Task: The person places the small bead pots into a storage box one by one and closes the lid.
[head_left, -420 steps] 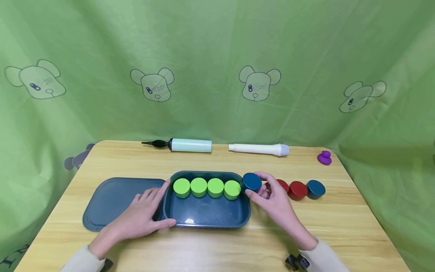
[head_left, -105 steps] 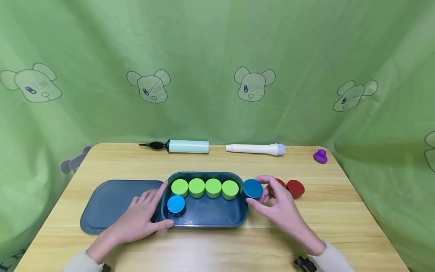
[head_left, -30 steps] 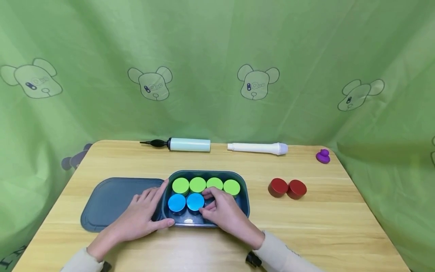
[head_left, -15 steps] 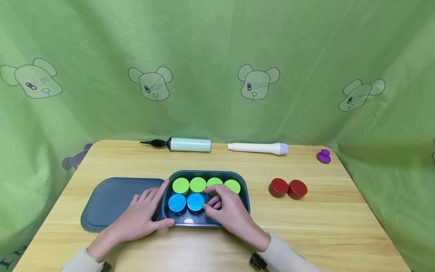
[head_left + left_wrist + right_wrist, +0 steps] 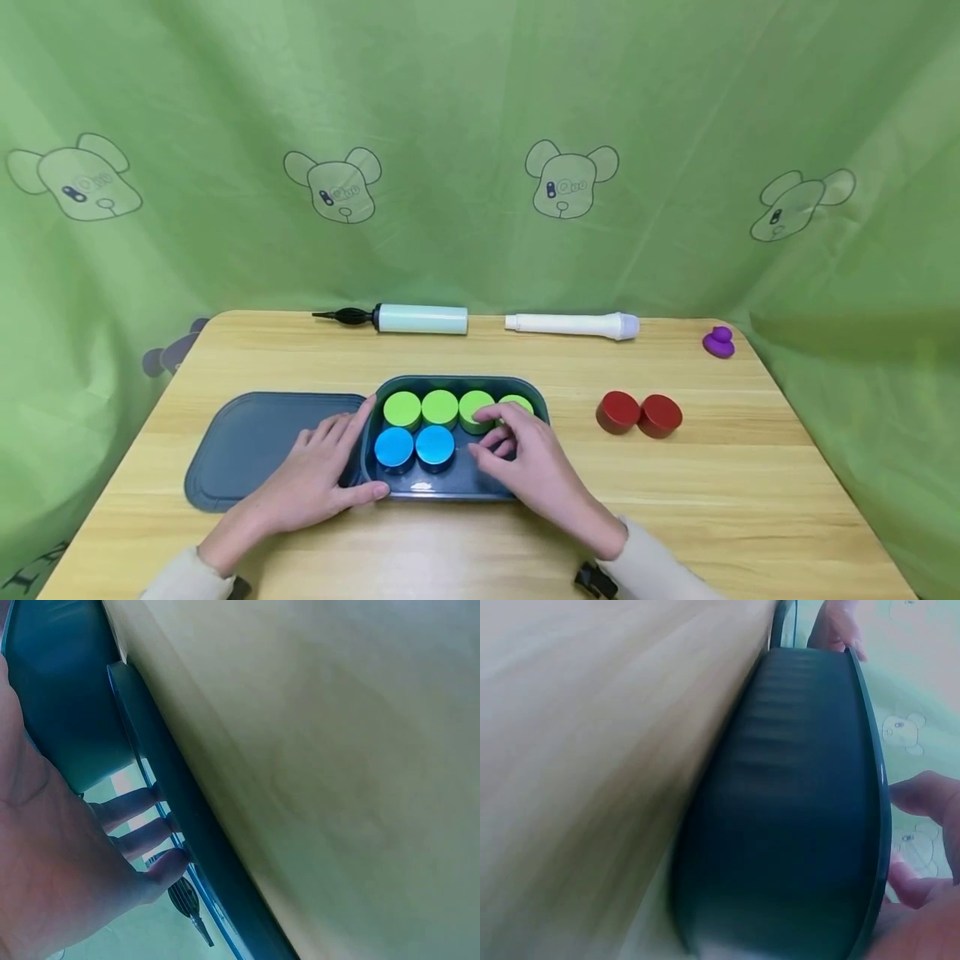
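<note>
A dark blue rectangular box [image 5: 457, 483] stands mid-table. Inside it, a back row of several light green cylinders [image 5: 439, 407] and two blue cylinders [image 5: 435, 447] at front left can be seen. My left hand [image 5: 318, 479] rests at the box's left end, its thumb at the front rim and index finger toward the back corner; its other fingers lie over the flat dark lid [image 5: 247, 450]. In the left wrist view these fingers touch the lid's edge [image 5: 180, 787]. Over the box's right part hovers my right hand [image 5: 528, 454], fingers bent with a gap to the thumb, holding nothing. It partly covers the rightmost green cylinder.
Two red cylinders [image 5: 619, 412] stand side by side right of the box. Along the table's back edge lie a pale blue hand pump [image 5: 422, 319] with a black nozzle and a white toy microphone [image 5: 570, 325]. A purple rubber duck [image 5: 719, 342] sits at the far right corner.
Both blue cylinders have gone from the right side into the box, carried by my right hand. It has just let go of the second and drawn rightward. My left hand stays put.
</note>
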Motion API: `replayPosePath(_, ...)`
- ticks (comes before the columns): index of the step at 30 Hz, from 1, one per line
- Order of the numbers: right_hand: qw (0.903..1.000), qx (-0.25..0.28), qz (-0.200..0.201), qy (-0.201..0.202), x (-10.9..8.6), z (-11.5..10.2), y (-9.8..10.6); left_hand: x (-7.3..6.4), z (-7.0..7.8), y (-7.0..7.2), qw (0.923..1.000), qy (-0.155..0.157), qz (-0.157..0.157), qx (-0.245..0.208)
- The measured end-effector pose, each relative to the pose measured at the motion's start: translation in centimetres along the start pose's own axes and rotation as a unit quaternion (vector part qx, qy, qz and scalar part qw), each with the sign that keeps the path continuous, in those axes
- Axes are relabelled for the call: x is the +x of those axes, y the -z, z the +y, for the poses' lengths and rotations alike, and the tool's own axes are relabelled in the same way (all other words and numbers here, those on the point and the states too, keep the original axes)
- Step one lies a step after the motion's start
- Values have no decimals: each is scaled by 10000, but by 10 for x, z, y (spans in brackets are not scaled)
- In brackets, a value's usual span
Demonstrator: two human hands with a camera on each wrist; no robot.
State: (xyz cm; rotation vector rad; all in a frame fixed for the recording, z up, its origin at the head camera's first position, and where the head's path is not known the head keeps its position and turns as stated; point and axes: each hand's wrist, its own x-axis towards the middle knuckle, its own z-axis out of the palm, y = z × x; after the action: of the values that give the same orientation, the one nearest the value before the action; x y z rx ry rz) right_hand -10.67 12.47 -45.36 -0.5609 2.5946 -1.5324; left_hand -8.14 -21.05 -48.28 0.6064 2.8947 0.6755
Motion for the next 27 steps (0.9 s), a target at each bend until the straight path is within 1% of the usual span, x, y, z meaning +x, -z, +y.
replayPosePath(6, 9991, 238, 330, 128, -5, 7, 17, 0, 1, 1, 10000, 11, -8, 7)
replayPosePath(12, 9977, 271, 563, 252, -13, 16, 34, 1, 0, -1, 10000, 30, -13, -1)
replayPosePath(20, 9955, 268, 904, 130, -24, 32, 69, 5, -1, -4, 9999, 58, -95, -50)
replayPosePath(24, 9940, 170, 1070, 132, -28, 38, 84, 4, 0, -2, 9999, 98, -129, -47)
replayPosePath(27, 9927, 110, 1195, 133, -31, 41, 92, 2, 1, 0, 9999, 92, -96, -39)
